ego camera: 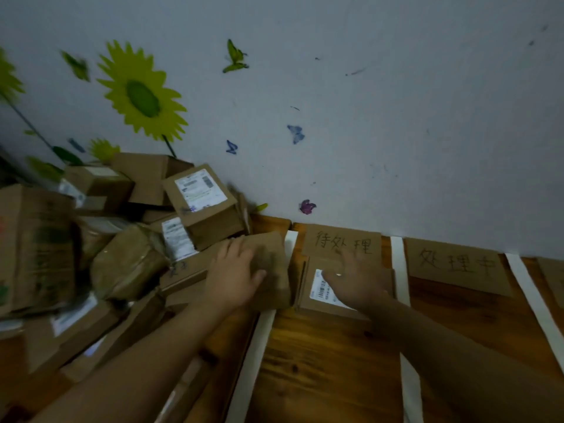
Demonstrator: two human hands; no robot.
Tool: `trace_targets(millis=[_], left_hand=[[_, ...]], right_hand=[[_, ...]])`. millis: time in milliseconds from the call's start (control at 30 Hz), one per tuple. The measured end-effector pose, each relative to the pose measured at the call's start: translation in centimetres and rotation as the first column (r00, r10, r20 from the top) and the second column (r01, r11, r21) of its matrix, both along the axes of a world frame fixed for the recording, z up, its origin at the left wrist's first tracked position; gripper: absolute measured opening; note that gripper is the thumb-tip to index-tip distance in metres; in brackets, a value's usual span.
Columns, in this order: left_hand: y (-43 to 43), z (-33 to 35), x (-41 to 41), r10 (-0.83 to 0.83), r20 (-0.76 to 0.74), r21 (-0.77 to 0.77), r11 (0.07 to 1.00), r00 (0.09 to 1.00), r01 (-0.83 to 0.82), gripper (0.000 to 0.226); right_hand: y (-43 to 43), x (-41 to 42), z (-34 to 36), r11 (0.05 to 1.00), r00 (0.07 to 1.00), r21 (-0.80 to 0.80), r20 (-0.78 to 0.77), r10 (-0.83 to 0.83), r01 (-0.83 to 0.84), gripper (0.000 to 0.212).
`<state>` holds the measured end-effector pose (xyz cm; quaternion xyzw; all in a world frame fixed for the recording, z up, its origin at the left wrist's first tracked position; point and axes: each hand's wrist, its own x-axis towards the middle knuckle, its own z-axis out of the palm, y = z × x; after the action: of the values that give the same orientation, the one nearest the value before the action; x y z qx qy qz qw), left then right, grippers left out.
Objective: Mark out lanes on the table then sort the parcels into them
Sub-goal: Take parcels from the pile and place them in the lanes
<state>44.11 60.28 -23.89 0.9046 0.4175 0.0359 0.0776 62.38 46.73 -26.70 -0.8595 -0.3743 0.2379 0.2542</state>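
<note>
The left hand (235,273) lies spread on top of a plain brown cardboard parcel (274,254), fingers apart and pressed flat, not wrapped round it as far as the blur lets me judge. That parcel sits across the near white paper tape strip (259,340), half out of the heap of brown cardboard boxes (122,254) on the left and half into the first lane of the orange-brown wooden surface (320,361).

The right hand (357,282) is open too, fingers splayed over a flat brown cardboard parcel with a white barcode label (320,293). This one lies inside the first lane, just below the hand-lettered cardboard sign (341,242); whether the palm touches it I cannot tell.

The step in hand looks like bringing the plain parcel over the line into that lane. To do it well, lift it slightly instead of dragging it (a dragged box would likely rumple or peel the tape). Set it down square beside the labelled parcel, clear of both this strip and the second white strip (399,264), and leave the sign readable. The right hand can steady the labelled parcel so it is not shoved toward the second lane, headed by another lettered cardboard sign (457,267). Watch the heap, too: boxes leaning nearby may slide once their neighbour goes.
</note>
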Motion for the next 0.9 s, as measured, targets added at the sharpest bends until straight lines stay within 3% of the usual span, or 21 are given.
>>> trace_targets(millis=[167,233,300,367,500,633,733,900], left_hand=[[5.8,4.0,-5.4,0.221,0.291,-0.058,0.975,0.931,-0.213,0.057],[7.7,5.1,-6.5,0.340,0.395,-0.185,0.940,0.853,-0.288,0.055],[9.3,5.5,-6.9,0.488,0.472,-0.431,0.854,0.734,-0.290,0.055],[10.7,5.5,-6.8,0.626,0.462,-0.651,0.720,0.628,-0.238,0.057],[12.8,4.4,-6.5,0.680,0.369,-0.753,0.618,0.634,-0.225,0.050],[13.3,3.9,-6.0,0.718,0.326,-0.874,0.477,0.615,-0.094,0.039],[13.6,3.6,-6.1,0.689,0.350,-0.876,0.480,0.635,-0.039,0.036],[13.7,4.4,-7.0,0.554,0.579,-0.754,0.643,0.598,0.134,0.055]], right_hand=[[7.4,-4.3,3.8,0.984,0.986,0.125,-0.093,0.140,-0.128,0.061],[10.5,-5.8,4.8,0.979,0.978,0.168,-0.154,0.142,-0.115,0.063],[13.2,-7.2,5.7,0.979,0.971,0.185,-0.209,0.119,-0.080,0.067],[15.7,-8.4,6.4,0.978,0.966,0.197,-0.230,0.117,-0.072,0.067],[19.3,-9.5,6.8,0.968,0.959,0.244,-0.250,0.130,-0.068,0.059],[21.2,-9.8,6.4,0.977,0.924,0.200,-0.357,0.136,-0.066,0.074],[21.9,-9.5,6.5,0.969,0.944,0.244,-0.310,0.111,-0.033,0.069],[21.3,-9.4,8.4,0.904,0.935,0.422,-0.292,0.201,-0.063,0.031]])
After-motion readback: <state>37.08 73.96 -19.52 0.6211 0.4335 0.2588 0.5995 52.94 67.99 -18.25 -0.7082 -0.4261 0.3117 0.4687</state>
